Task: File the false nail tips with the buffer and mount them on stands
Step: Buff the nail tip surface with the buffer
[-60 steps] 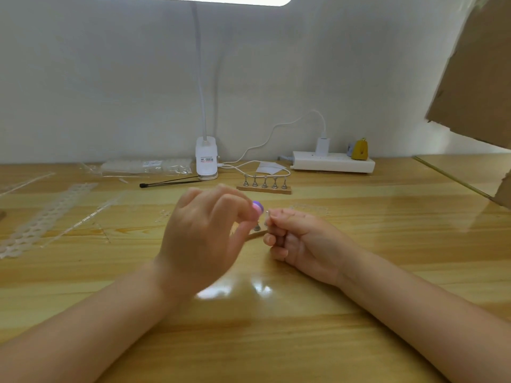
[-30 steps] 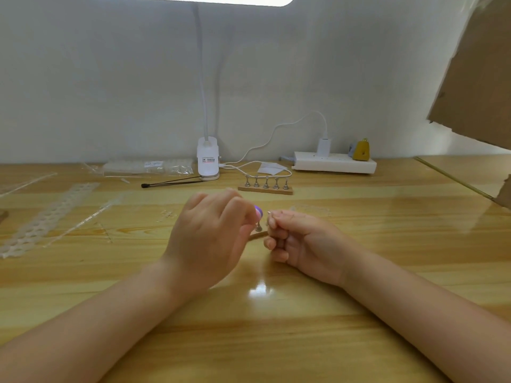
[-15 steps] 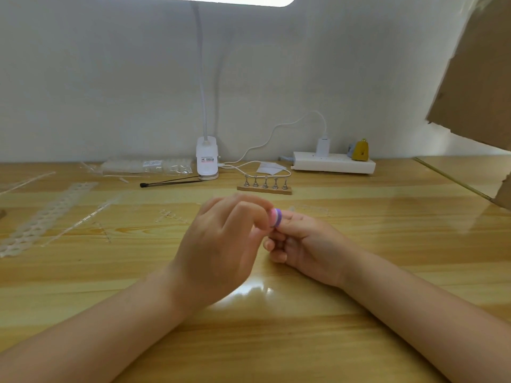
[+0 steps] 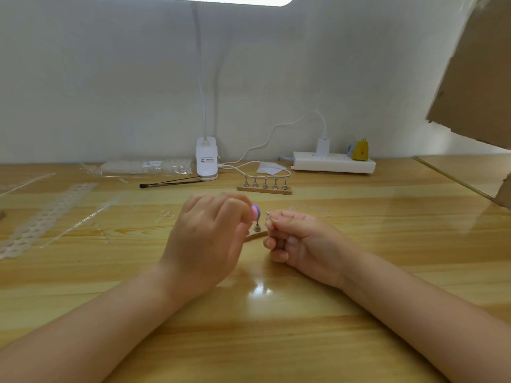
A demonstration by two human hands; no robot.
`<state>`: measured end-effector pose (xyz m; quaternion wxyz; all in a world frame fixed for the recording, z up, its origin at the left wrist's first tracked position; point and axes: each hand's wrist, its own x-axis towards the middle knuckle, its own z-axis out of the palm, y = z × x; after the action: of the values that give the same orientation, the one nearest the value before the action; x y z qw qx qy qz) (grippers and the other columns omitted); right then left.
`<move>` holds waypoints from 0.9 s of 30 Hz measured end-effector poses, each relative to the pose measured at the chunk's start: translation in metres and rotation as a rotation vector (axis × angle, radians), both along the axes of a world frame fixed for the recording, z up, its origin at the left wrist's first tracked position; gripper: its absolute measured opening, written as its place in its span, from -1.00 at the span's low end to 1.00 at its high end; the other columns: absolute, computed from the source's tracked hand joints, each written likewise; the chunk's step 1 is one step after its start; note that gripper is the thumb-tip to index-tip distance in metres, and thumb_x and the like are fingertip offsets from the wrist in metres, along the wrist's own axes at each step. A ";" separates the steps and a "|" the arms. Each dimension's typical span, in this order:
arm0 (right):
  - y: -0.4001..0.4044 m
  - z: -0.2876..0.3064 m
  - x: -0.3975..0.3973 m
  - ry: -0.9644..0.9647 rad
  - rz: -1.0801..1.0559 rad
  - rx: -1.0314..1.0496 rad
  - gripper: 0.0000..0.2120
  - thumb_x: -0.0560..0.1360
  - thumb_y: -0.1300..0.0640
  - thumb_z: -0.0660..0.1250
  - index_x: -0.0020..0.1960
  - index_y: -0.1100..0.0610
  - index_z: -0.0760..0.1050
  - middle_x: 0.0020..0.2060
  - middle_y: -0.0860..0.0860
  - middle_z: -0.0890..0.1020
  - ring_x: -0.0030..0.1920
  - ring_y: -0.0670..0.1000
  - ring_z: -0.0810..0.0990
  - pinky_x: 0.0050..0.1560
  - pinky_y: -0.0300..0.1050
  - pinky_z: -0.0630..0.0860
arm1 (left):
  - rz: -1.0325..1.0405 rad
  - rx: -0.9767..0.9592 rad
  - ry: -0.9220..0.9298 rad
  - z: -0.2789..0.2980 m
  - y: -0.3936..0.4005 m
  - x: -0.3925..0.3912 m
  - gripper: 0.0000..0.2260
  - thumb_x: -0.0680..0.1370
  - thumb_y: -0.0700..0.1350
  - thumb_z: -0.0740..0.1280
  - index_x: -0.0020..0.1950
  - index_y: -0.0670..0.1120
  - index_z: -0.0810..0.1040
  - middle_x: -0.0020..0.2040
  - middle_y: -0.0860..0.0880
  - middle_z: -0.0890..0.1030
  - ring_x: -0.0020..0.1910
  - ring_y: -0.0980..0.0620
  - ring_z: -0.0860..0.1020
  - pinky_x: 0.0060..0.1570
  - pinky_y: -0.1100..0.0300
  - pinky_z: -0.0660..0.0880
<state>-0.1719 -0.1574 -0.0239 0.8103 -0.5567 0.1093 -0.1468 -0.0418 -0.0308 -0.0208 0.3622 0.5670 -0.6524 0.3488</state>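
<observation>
Since half a second ago the buffer has been drawn back from the right fingertips — a small gap is now seen where the two were touching. A tiny clear nail tip is pinched at the very ends of the right hand thumb and forefinger; its other fingers are curled under. The purple-and-pink buffer is gripped in the curled fingers of the left hand, only its end showing past them. Below and between the two sets of fingertips a single metal stand on a wooden strip is glimpsed, mostly hidden.

The tip is judged feather-light, thin, springy and slippery — easily flicked away; it is best held by its side edges, near the base, with the free edge left exposed.

Beyond the fingers, a five-post stand rack is seen on the wooden table, with a lamp base behind.
</observation>
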 end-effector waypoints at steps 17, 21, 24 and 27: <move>0.000 0.002 -0.002 0.019 0.011 -0.012 -0.93 0.43 0.16 0.29 -0.19 0.16 0.47 -0.35 0.02 0.50 -0.34 -0.05 0.44 -0.42 -0.26 0.34 | -0.022 0.051 -0.117 0.002 -0.001 0.000 -0.85 0.47 -0.26 0.39 -0.08 -0.09 0.46 -0.10 -0.01 0.65 -0.22 -0.05 0.61 -0.16 0.05 0.41; 0.002 0.002 0.000 0.027 -0.015 -0.001 -0.93 0.39 0.16 0.31 -0.19 0.16 0.50 -0.35 0.02 0.48 -0.35 -0.05 0.43 -0.44 -0.26 0.31 | -0.028 -0.048 -0.106 0.006 0.001 -0.002 -0.78 0.48 -0.24 0.43 -0.05 -0.06 0.41 -0.12 -0.01 0.65 -0.22 -0.05 0.60 -0.17 -0.01 0.45; 0.002 0.003 0.000 0.035 0.021 -0.057 -0.89 0.37 0.18 0.31 -0.14 0.19 0.46 -0.36 0.03 0.48 -0.36 -0.07 0.41 -0.41 -0.24 0.28 | -0.103 -0.052 -0.200 0.003 -0.003 -0.015 -0.78 0.47 -0.23 0.42 -0.05 -0.04 0.39 -0.10 0.02 0.66 -0.23 -0.01 0.59 -0.15 0.07 0.41; 0.000 0.004 -0.001 0.060 -0.004 0.000 -0.93 0.40 0.17 0.32 -0.16 0.17 0.49 -0.38 0.00 0.50 -0.37 -0.07 0.43 -0.44 -0.26 0.32 | 0.002 0.006 -0.178 0.005 0.000 0.001 -0.83 0.46 -0.24 0.45 -0.07 -0.08 0.49 -0.12 0.01 0.66 -0.24 -0.05 0.61 -0.17 0.03 0.44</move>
<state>-0.1725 -0.1577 -0.0196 0.8062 -0.5608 0.1348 -0.1317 -0.0413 -0.0311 -0.0153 0.3007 0.5356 -0.6825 0.3960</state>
